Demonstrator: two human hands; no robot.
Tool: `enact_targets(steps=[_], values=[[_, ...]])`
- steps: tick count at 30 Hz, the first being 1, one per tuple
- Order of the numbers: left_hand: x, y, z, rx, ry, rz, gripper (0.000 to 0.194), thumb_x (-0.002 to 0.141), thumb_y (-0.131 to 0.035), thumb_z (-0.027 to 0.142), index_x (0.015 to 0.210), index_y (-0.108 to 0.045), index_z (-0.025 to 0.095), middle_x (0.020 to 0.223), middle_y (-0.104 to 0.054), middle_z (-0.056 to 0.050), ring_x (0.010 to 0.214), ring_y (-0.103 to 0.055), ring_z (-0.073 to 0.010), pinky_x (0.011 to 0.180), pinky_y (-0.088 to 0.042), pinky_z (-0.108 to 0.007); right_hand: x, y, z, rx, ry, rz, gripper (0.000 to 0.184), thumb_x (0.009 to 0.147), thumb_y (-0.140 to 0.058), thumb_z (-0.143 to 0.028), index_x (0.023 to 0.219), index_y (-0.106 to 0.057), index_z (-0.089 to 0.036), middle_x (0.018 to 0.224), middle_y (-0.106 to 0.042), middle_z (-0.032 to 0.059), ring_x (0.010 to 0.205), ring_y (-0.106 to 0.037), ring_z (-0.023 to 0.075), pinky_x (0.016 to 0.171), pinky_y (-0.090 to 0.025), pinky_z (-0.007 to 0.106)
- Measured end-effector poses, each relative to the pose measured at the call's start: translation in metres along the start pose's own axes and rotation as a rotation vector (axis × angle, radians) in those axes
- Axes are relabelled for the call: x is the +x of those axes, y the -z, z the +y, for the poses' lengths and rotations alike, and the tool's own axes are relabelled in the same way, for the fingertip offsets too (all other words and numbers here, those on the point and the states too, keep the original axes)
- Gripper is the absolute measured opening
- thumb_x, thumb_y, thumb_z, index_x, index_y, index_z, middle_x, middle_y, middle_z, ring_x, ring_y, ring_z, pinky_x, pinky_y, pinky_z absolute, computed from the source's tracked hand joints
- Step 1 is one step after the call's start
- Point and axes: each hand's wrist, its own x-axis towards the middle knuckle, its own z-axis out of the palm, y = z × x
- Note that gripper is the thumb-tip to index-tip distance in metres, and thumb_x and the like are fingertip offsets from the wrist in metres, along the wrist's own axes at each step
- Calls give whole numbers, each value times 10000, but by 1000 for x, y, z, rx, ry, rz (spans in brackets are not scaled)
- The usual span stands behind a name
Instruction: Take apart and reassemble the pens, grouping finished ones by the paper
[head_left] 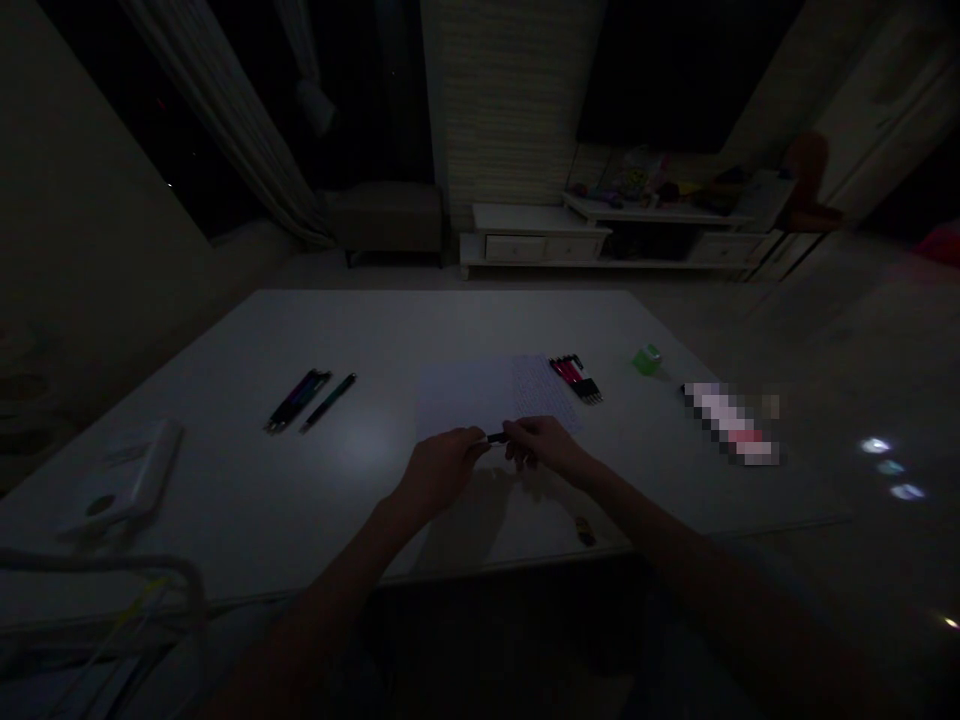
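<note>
Close over the near edge of a paper sheet (pixel 465 392), both my hands grip a dark pen (pixel 497 438) held roughly level. My left hand (pixel 444 465) is closed on its left end, and my right hand (pixel 546 442) pinches the right end with curled fingers. Only a short black stretch of the pen shows between them; the dim light hides its details. Beside the blank sheet, a page full of handwriting (pixel 546 392) lies partly behind my right hand.
On the white table (pixel 367 500) lie several dark pens (pixel 298 400), a single pen (pixel 328 403) and a pack of pens with red parts (pixel 576 378). A green block-like object (pixel 647 360), a white box (pixel 124 475) and a small dark object (pixel 584 531) near the front edge also lie there.
</note>
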Motion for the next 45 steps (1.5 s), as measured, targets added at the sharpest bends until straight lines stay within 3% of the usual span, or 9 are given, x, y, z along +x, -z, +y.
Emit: enact_targets(steps=[3,8,13,20,26,29,33,36,45], values=[[0,-1,-1,15,4,-6,250,906,-357,377,933,-560,233,878,-637,-23,757,-588,-156,619,-366,-235,-1,1,-1,-7,53,5,291,729,-614,-381,854,-609,-119,676,-642,42,486,-577,89,412,-395,170],[1,-1,-3,-6,40,10,240,906,-364,356,970,-569,250,919,-643,-14,786,-589,-148,627,-373,-228,-1,7,-2,91,52,-36,372,734,-616,-384,1008,-557,-139,797,-676,75,569,-631,124,468,-448,203],[0,-2,-2,-36,18,58,288,913,-350,331,1130,-535,284,1034,-631,-17,867,-590,-153,714,-403,-240,1,10,1,75,11,30,373,748,-579,-482,800,-571,-113,750,-689,110,529,-626,120,445,-421,187],[-2,-2,-1,-36,-18,56,299,918,-336,330,1132,-539,282,980,-635,-20,855,-588,-151,724,-414,-242,2,5,2,-34,0,46,543,761,-457,-617,653,-593,-103,502,-628,72,383,-541,96,361,-324,179],[-1,-2,-2,-67,-28,85,315,921,-324,347,1129,-544,262,974,-634,-29,849,-586,-149,736,-419,-242,2,6,1,106,-1,-40,474,776,-462,-567,620,-547,-128,434,-568,19,341,-483,86,353,-309,186],[-1,-1,-2,-66,-51,102,314,920,-330,354,1129,-545,260,965,-633,-29,835,-588,-151,714,-418,-240,3,5,3,106,-66,-25,511,812,-383,-557,527,-493,-147,329,-461,-13,279,-406,77,332,-280,193],[-1,-2,-1,-64,-29,84,310,921,-330,347,1121,-551,265,966,-633,-25,838,-592,-149,705,-416,-234,4,3,3,119,-44,-5,421,814,-406,-487,548,-466,-166,362,-477,-23,301,-414,81,337,-278,196],[0,-2,-1,-64,-11,77,308,919,-336,344,1129,-548,267,972,-635,-23,857,-589,-147,737,-414,-235,3,1,1,104,-43,10,463,814,-400,-503,484,-413,-178,327,-410,-37,294,-374,72,341,-265,203],[-1,-3,-1,-55,-42,88,311,921,-331,362,1128,-543,268,945,-632,-20,826,-592,-147,697,-410,-228,5,0,5,186,-65,32,420,792,-428,-486,503,-411,-182,355,-404,-44,302,-369,75,334,-237,206]])
